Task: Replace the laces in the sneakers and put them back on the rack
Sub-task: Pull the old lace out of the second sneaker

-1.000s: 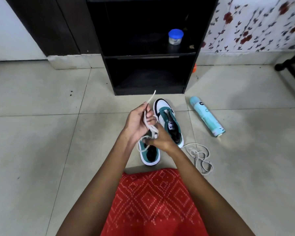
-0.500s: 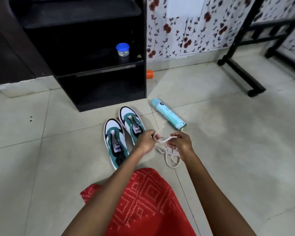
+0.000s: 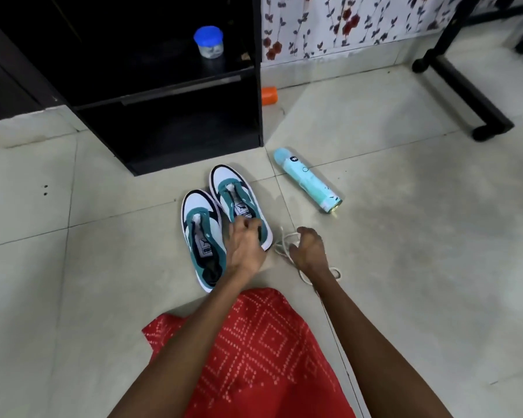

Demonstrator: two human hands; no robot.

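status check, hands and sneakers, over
Left hand grips far sneaker at its collar. Right hand open over loose laces on floor. Near sneaker beside it, both unlaced. Spray can lies aside.

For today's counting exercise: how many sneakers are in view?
2. Left sneaker on the floor; right sneaker beside it, heel under the left hand. The dark rack may hide more.

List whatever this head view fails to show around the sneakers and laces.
Head view:
Farther sneaker heel: covered by left hand; its grip unclear.
Laces: partly under right hand; hold uncertain.
Rack top: cut off by the frame edge.
Spray can label: too small to read.
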